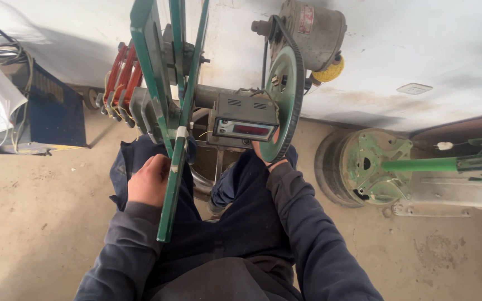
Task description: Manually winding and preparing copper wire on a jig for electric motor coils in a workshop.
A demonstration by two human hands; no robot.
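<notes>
The left hand [149, 181] is closing its grip around the green frame bar [169, 189] at seven o'clock; the right hand [268, 158], grip hidden, is touching the green wheel [285, 95] at one o'clock. Winding looks underway, unfinished.

At 12 o'clock the green frame [165, 83], counter box [245, 120] and wheel [285, 95] block the way. Floor [40, 212] at 9 o'clock is open; at 3 o'clock a green reel [377, 167] stands.
</notes>
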